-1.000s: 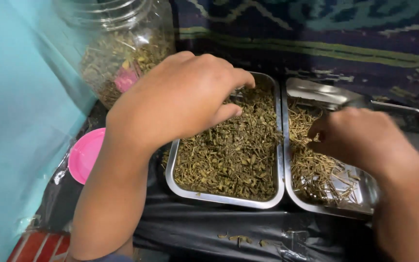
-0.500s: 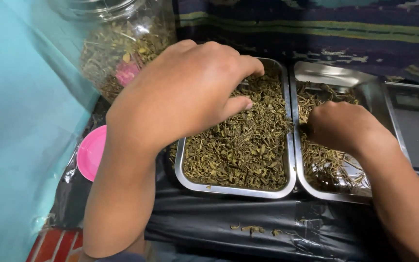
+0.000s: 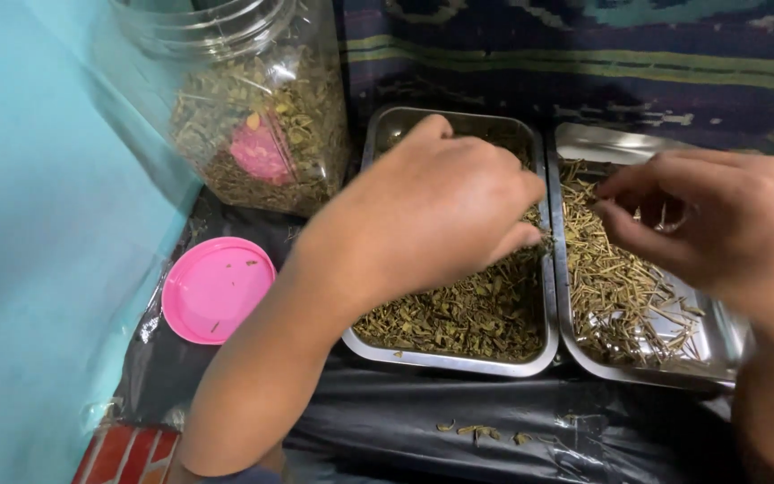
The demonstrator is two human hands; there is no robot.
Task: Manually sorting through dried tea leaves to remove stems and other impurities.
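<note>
Left hand (image 3: 441, 211) fingers curled down into dried green leaves in rectangular steel tray (image 3: 459, 358); right hand (image 3: 718, 220) fingers narrowly pinched over pale stems in neighbouring steel tray (image 3: 656, 376); clear plastic jar (image 3: 253, 108), round pink lid (image 3: 217, 289) alongside.

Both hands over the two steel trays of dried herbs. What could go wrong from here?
1. The left hand reaches across the left tray of leafy bits; dragging back could flick pieces over the rim. A few scraps already lie on the black plastic sheet.
2. The right hand hovers pinching above the right tray of stems; a dropped stem could land in the wrong tray, since the rims touch.
3. The left forearm passes near the pink lid and clear jar.
</note>
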